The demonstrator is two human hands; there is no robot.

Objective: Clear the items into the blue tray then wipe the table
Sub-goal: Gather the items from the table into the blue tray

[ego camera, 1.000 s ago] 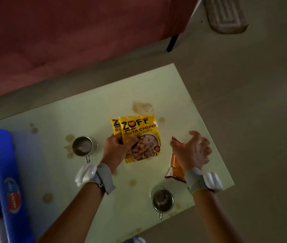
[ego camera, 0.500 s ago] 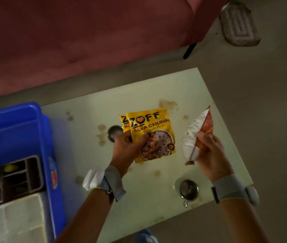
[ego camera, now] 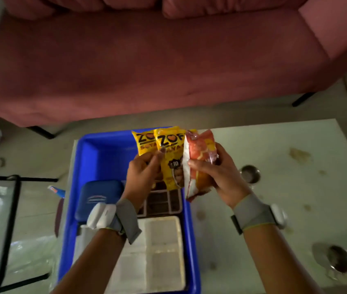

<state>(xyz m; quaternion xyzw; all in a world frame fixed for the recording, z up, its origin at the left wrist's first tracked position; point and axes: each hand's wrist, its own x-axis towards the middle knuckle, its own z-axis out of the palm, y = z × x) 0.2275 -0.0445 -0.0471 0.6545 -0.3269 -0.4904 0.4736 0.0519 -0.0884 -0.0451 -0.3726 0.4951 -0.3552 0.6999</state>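
Nearest in the deep blue plastic tray (ego camera: 83,187) lies a white compartmented plastic tray (ego camera: 160,251), then a dark divided organiser (ego camera: 162,202) and a navy lidded box (ego camera: 99,198); bare blue floor shows only toward the tray's far wall. Above the organiser the left hand (ego camera: 141,179) pinches two yellow soya-chunk packets (ego camera: 168,153), upright, long axes pointing away. Over the tray's right rim, the right hand (ego camera: 217,175) grips an orange-and-white snack packet (ego camera: 200,164) touching them. Both loads look ready to drop into that far gap. Right of the tray, two steel cups (ego camera: 250,174) (ego camera: 338,261) remain on the stained pale tabletop (ego camera: 295,209).
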